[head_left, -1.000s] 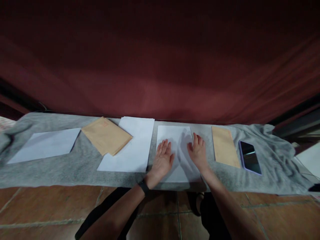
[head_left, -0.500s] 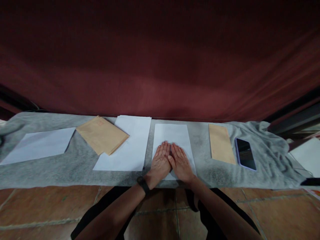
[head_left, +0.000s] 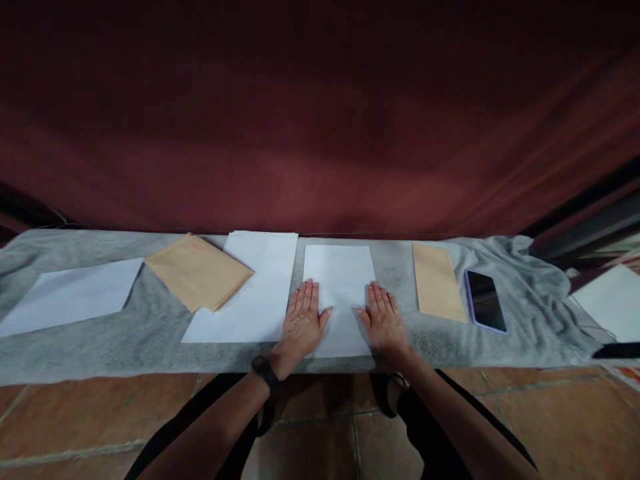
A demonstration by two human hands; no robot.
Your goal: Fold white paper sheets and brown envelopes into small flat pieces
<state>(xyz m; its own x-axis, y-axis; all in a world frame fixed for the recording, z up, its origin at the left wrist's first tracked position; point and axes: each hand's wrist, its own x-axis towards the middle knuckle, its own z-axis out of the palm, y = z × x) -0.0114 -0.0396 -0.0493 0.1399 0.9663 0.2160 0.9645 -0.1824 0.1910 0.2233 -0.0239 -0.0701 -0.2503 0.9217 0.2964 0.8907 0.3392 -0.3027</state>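
A white sheet of paper lies flat on the grey cloth in front of me. My left hand rests palm down over its left edge, fingers straight and thumb out to the side. Over the right edge lies my right hand, also flat, with its thumb pointing inward. Neither hand grips anything. To the left is a stack of white paper, partly covered by several brown envelopes. A single brown envelope lies to the right of my right hand.
A dark-screened phone in a purple case lies right of the single envelope. More white paper is at far left. The grey cloth is rumpled at its right end. A dark red fabric rises behind; tiled floor shows below.
My hands have slid apart from the middle of the sheet, the left one leftward and the right one rightward. The sheet stays flat. The whole view has shifted slightly.
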